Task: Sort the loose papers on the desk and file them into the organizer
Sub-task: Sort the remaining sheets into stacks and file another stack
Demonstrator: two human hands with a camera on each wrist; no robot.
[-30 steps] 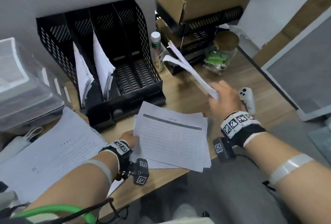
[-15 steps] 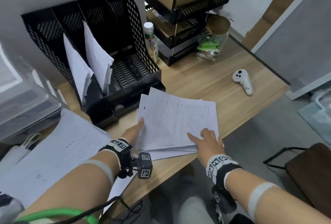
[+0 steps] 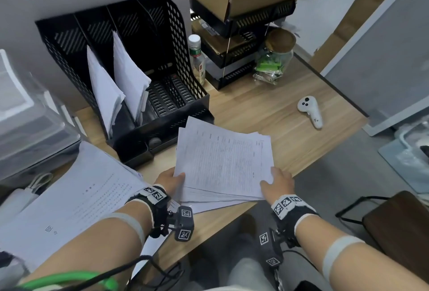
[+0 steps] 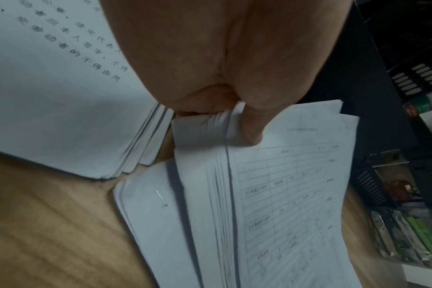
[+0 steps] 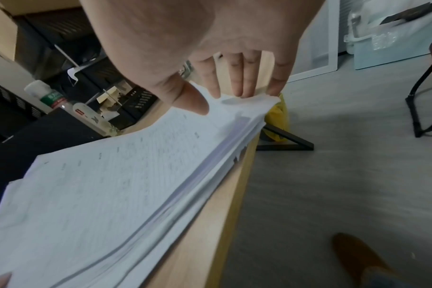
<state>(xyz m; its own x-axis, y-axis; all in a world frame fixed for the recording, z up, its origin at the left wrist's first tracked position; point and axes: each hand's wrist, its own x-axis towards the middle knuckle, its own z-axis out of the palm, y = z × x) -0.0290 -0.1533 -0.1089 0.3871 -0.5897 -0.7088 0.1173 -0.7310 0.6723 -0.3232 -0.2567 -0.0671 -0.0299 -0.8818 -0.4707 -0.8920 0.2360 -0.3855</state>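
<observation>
A thick stack of printed forms (image 3: 222, 163) lies in front of the black mesh organizer (image 3: 181, 42). My left hand (image 3: 178, 178) pinches its near left corner, thumb on top and fingers beneath (image 4: 234, 124). My right hand (image 3: 272, 179) holds the near right corner, with the thumb on the top sheet and the fingers (image 5: 242, 78) reaching down over the edge. That right edge is raised off the desk (image 5: 225, 194). Two slots of the organizer hold leaning sheets (image 3: 104, 90) (image 3: 130, 74); the rightmost slot shows bare mesh. A second pile of text pages (image 3: 81, 195) lies to the left.
A small bottle (image 3: 197, 58), stacked black trays under a cardboard box (image 3: 243, 25), and a glass jar (image 3: 274, 63) stand behind. A white controller (image 3: 311, 111) lies at right. A clear plastic box (image 3: 27, 123) sits at left. The desk's front edge runs under my wrists.
My right hand brought a sheaf down from the back right onto the stack, then slid to its near right corner. The left hand stayed at the left corner.
</observation>
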